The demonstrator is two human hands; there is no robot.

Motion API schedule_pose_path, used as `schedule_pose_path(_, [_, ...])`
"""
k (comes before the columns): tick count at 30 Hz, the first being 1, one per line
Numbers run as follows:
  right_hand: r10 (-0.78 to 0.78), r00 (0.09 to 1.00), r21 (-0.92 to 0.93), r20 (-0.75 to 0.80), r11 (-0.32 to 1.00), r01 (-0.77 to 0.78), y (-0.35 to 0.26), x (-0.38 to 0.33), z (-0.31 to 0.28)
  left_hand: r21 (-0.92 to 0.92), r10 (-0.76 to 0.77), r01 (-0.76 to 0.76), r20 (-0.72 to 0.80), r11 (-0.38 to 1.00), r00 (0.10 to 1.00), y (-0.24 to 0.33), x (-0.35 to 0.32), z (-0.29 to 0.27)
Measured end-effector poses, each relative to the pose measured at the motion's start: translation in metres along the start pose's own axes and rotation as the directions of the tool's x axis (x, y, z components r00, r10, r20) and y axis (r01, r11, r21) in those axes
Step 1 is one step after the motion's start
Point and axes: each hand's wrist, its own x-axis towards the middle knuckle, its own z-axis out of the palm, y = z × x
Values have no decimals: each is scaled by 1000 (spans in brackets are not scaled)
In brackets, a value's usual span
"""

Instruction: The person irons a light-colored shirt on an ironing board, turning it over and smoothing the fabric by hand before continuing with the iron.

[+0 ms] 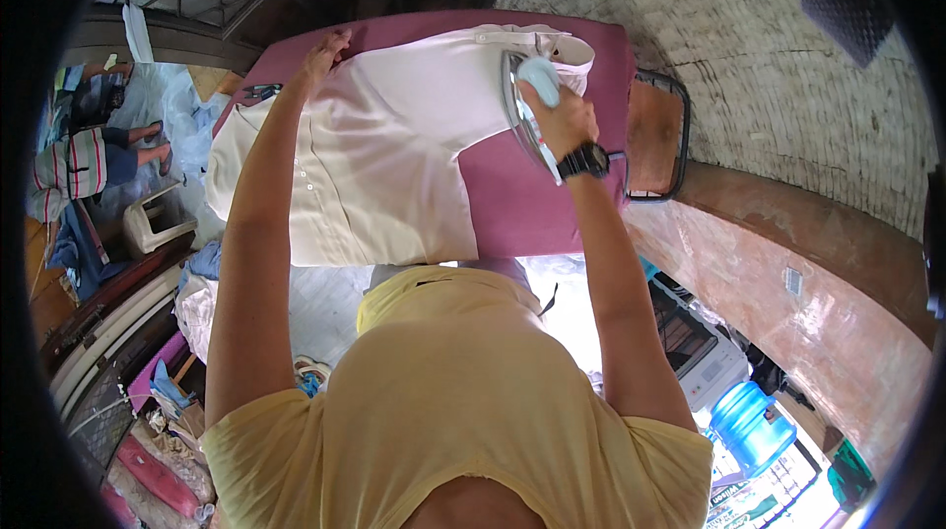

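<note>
A cream long-sleeved shirt (384, 155) lies spread over a maroon ironing board (527, 199), with one sleeve stretched toward the far right and its cuff (572, 51) near the board's right end. My right hand (567, 125) is wrapped round the handle of a clothes iron (519, 96). The iron rests at the sleeve, close to the cuff, its rear reaching over bare board. At the shirt's far left edge, my left hand (327, 56) lies with fingers stretched out, partly on the maroon cover. A row of buttons shows on the shirt's left part.
Beyond the board's right end is a metal-framed iron rest (658, 135). A small dark object (262, 92) lies at its left edge. A stone wall (749, 86) curves along the right. Another person (94, 163) is at far left, near a stool (158, 219). A blue water jug (751, 426) stands lower right.
</note>
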Motion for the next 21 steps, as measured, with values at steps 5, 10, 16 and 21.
schedule_pose_path(5, [312, 880, 201, 358, 895, -399, 83, -43, -56, 311, 215, -274, 209, 910, 954, -3, -6, -4])
schedule_pose_path(10, [252, 960, -205, -125, 940, -273, 171, -22, -132, 643, 366, -408, 207, 648, 907, 12, -26, -2])
schedule_pose_path(16, [344, 903, -67, -256, 926, -371, 216, 36, -120, 445, 646, -529, -165, 723, 745, 30, -146, 52])
schedule_pose_path(21, [420, 886, -150, -196, 880, -450, 238, 50, -106, 418, 638, -483, -457, 769, 620, -3, -240, 95])
